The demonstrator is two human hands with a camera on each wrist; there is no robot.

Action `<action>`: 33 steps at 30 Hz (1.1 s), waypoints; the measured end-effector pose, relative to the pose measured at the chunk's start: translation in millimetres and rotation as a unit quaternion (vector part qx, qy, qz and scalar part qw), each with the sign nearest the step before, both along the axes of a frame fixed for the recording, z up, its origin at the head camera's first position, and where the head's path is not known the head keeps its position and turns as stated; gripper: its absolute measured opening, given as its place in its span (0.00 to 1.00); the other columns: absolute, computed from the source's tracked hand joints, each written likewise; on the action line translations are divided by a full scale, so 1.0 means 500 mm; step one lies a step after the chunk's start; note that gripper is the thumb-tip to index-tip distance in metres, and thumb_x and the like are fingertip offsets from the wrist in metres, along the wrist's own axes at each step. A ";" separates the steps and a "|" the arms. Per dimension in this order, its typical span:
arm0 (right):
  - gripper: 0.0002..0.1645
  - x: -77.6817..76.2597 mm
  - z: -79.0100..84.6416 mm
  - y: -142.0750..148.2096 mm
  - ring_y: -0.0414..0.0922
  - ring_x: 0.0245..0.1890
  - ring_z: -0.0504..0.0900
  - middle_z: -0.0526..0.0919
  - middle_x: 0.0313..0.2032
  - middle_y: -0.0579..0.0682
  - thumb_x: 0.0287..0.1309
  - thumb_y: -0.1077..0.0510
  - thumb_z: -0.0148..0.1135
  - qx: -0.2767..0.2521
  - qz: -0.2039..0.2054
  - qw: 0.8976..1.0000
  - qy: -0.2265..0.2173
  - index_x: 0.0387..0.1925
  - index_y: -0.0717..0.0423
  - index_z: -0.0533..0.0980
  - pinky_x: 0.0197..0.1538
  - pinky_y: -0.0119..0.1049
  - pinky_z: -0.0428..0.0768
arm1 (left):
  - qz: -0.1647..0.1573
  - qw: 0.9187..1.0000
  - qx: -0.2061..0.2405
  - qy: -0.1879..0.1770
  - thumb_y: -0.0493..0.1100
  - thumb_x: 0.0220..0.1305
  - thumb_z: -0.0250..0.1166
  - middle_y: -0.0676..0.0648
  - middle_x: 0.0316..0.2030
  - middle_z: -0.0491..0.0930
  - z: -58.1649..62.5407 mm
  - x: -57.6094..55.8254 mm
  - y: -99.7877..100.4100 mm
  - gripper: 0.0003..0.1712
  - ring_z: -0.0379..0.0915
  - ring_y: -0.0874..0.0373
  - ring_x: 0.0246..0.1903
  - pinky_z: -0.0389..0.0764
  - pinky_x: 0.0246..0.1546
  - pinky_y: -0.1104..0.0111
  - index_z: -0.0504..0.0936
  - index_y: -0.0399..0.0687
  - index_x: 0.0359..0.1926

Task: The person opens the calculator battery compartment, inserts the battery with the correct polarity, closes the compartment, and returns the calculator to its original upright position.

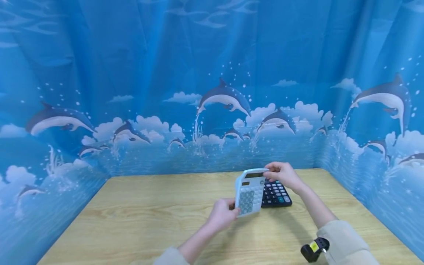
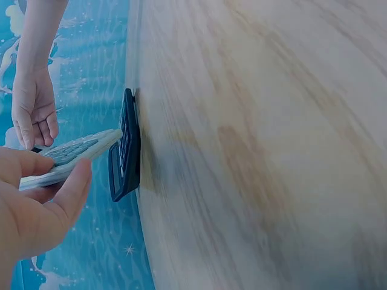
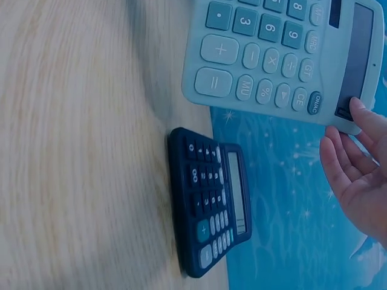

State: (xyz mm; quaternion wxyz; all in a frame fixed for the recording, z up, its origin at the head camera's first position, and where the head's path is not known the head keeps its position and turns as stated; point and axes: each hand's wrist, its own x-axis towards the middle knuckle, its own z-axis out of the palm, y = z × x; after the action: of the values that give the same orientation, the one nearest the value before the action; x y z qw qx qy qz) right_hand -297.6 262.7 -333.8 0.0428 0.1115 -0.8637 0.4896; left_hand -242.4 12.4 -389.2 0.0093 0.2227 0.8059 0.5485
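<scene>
A light blue calculator is held up above the table, tilted upright with its keys and dark display facing the head camera. My left hand pinches its lower left edge between thumb and fingers. At the upper right corner, by the display, my right hand pinches it with thumb and fingertips; the right wrist view shows this right hand at the corner. Behind and to the right, a black calculator lies on the table, partly hidden by the light blue one in the head view. Its display shows in the right wrist view.
The table has a light wood-grain top. A blue curtain printed with dolphins and clouds surrounds its back and sides. A small black device with a yellow label is fastened at the right sleeve.
</scene>
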 end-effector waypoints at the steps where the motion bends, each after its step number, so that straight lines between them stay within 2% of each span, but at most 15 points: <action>1: 0.24 -0.001 -0.001 0.003 0.56 0.38 0.80 0.78 0.34 0.55 0.59 0.57 0.61 0.002 0.000 1.000 0.001 0.51 0.70 0.71 0.40 0.43 0.79 | 0.002 1.000 -0.002 0.003 0.29 0.53 0.60 0.44 0.27 0.82 0.000 0.001 0.003 0.13 0.76 0.61 0.25 0.77 0.23 0.72 0.82 0.32 0.41; 4: 0.25 -0.004 -0.002 0.012 0.55 0.36 0.80 0.78 0.32 0.55 0.58 0.55 0.62 0.014 -0.006 1.000 0.002 0.51 0.71 0.71 0.39 0.42 0.79 | 0.008 1.000 -0.012 0.022 0.29 0.53 0.60 0.47 0.23 0.80 0.002 0.004 0.013 0.10 0.72 0.64 0.21 0.75 0.21 0.73 0.83 0.33 0.38; 9: 0.27 -0.007 0.000 0.027 0.51 0.33 0.80 0.80 0.32 0.54 0.57 0.51 0.62 0.052 -0.024 0.998 -0.005 0.49 0.70 0.72 0.37 0.39 0.79 | 0.024 0.999 -0.028 0.029 0.29 0.53 0.60 0.52 0.17 0.73 0.007 0.010 0.033 0.09 0.66 0.66 0.16 0.70 0.16 0.74 0.82 0.34 0.36; 14: 0.25 0.000 -0.002 0.045 0.50 0.30 0.81 0.81 0.29 0.51 0.57 0.49 0.62 0.085 -0.047 0.994 -0.040 0.44 0.68 0.75 0.36 0.42 0.80 | 0.035 0.999 -0.036 0.019 0.27 0.51 0.60 0.52 0.16 0.71 0.012 0.019 0.057 0.22 0.66 0.64 0.15 0.69 0.15 0.74 0.74 0.27 0.50; 16: 0.23 0.004 -0.005 0.054 0.50 0.30 0.81 0.81 0.27 0.51 0.57 0.50 0.62 0.091 -0.046 0.993 -0.058 0.42 0.68 0.75 0.35 0.42 0.80 | 0.038 0.998 -0.040 -0.001 0.26 0.51 0.60 0.51 0.19 0.73 0.012 0.024 0.068 0.26 0.68 0.64 0.17 0.71 0.16 0.74 0.70 0.26 0.55; 21: 0.16 0.016 -0.016 0.078 0.46 0.25 0.78 0.78 0.24 0.51 0.57 0.55 0.62 0.109 -0.035 0.989 -0.089 0.37 0.66 0.76 0.30 0.38 0.79 | 0.037 0.996 -0.061 -0.045 0.27 0.52 0.60 0.51 0.21 0.76 0.004 0.032 0.100 0.26 0.70 0.63 0.16 0.71 0.14 0.73 0.71 0.31 0.55; 26: 0.12 0.027 -0.029 0.105 0.44 0.21 0.75 0.75 0.20 0.52 0.57 0.57 0.62 0.114 -0.016 0.989 -0.096 0.32 0.65 0.76 0.30 0.42 0.78 | 0.032 0.994 -0.070 -0.073 0.27 0.50 0.62 0.53 0.19 0.75 -0.002 0.042 0.133 0.27 0.71 0.61 0.14 0.71 0.12 0.73 0.73 0.33 0.55; 30: 0.12 0.034 -0.036 0.124 0.43 0.20 0.75 0.75 0.19 0.52 0.57 0.58 0.62 0.127 -0.008 0.986 -0.108 0.31 0.65 0.76 0.30 0.43 0.79 | 0.036 0.990 -0.079 -0.108 0.28 0.49 0.63 0.52 0.20 0.74 -0.002 0.050 0.158 0.21 0.72 0.61 0.15 0.73 0.14 0.72 0.76 0.35 0.49; 33: 0.11 0.039 -0.040 0.137 0.42 0.19 0.75 0.75 0.19 0.52 0.56 0.58 0.63 0.135 -0.009 0.983 -0.124 0.31 0.65 0.76 0.29 0.42 0.80 | 0.032 0.989 -0.081 -0.121 0.28 0.48 0.64 0.51 0.18 0.73 -0.004 0.057 0.172 0.16 0.73 0.59 0.15 0.74 0.14 0.70 0.77 0.37 0.42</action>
State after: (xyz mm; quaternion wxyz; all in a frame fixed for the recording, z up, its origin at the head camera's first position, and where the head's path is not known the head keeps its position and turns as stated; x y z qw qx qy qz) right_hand -278.2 331.2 -353.8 -0.0756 0.0471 -0.9214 0.3782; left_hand -214.1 98.5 -391.3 0.1076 0.1270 0.8473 0.5043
